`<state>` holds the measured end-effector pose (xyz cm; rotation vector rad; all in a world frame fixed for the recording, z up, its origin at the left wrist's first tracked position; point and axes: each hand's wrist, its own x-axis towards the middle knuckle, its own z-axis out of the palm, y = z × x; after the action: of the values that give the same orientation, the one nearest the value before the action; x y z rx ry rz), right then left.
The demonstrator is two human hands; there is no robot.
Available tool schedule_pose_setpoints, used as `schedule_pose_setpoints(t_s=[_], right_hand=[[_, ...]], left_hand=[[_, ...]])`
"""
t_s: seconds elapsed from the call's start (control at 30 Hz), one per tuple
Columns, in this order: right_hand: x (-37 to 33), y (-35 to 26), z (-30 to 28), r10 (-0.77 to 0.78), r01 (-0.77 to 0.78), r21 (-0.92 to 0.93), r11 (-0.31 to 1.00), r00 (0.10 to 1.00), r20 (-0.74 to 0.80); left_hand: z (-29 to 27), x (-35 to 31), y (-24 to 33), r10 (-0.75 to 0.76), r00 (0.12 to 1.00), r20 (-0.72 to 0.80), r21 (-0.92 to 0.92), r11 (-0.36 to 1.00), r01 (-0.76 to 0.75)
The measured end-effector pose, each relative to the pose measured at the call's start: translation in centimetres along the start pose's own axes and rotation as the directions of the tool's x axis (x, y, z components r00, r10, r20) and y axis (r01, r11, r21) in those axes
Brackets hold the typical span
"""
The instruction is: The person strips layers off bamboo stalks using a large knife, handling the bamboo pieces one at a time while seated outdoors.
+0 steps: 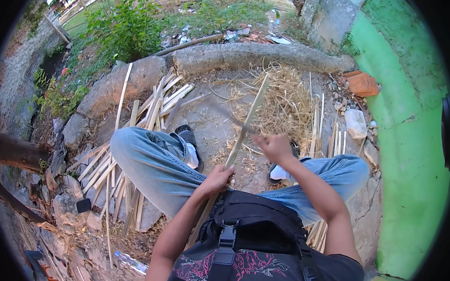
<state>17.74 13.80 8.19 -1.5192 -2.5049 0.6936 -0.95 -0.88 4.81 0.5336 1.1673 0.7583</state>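
My left hand (219, 179) is closed round a long pale bamboo strip (256, 103), which slants from beside my waist up and away to the right. My right hand (275, 148) is closed on a knife (226, 112); its handle is hidden in the fist. The grey blade is smeared by motion and crosses the strip, pointing to the far left. Whether the edge bites into the strip cannot be made out. A heap of thin curled shavings (288, 96) lies on the ground beyond my right hand.
Bamboo strips (159, 105) are piled left of my legs, with more (316, 122) on the right. A low stone kerb (261, 56) runs across the far side. A green wall (400, 134) bounds the right. A plastic bottle (131, 262) and a small black object (83, 205) lie at left.
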Motion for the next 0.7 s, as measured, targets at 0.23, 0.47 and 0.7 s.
schedule_pose_setpoints(t_s=[0.23,0.47,0.7], right_hand=[[2.6,3.7,0.6,0.01,-0.008,0.045,0.999,0.999,-0.048],[6.8,9.9,1.7,0.403,-0.403,0.056,0.914,0.881,-0.249],[2.4,4.4,1.4,-0.036,0.041,0.069,0.997,0.997,-0.065]], left_hand=[[0.6,-0.7,-0.3,0.016,1.0,-0.024,0.056,0.998,-0.015],[0.3,1.1,-0.9,-0.096,0.994,-0.051,0.132,0.986,0.102],[0.8,-0.8,0.5,-0.037,0.999,0.027,0.019,0.999,0.036]])
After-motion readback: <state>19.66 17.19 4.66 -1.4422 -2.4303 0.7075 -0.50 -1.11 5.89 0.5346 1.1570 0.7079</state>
